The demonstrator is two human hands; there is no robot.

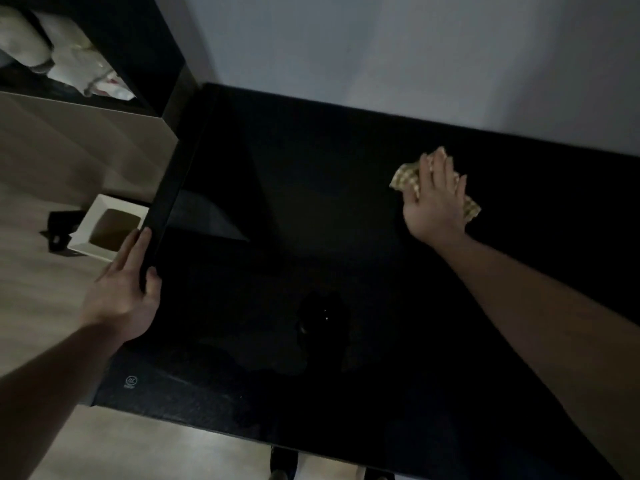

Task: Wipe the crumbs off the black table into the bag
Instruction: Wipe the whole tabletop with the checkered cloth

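Observation:
The glossy black table fills the middle of the view. At its far right my right hand lies flat, fingers straight, pressing a yellow checked cloth onto the surface. My left hand grips the table's left edge, thumb on top and fingers along the side. Just beyond that edge, on the floor, a white paper bag stands with its mouth open upward. A few tiny pale specks show near the table's middle front; the dim light hides any other crumbs.
A pale wall runs behind the table. At the upper left a dark shelf unit holds white bundled items. A small black object lies on the wooden floor beside the bag.

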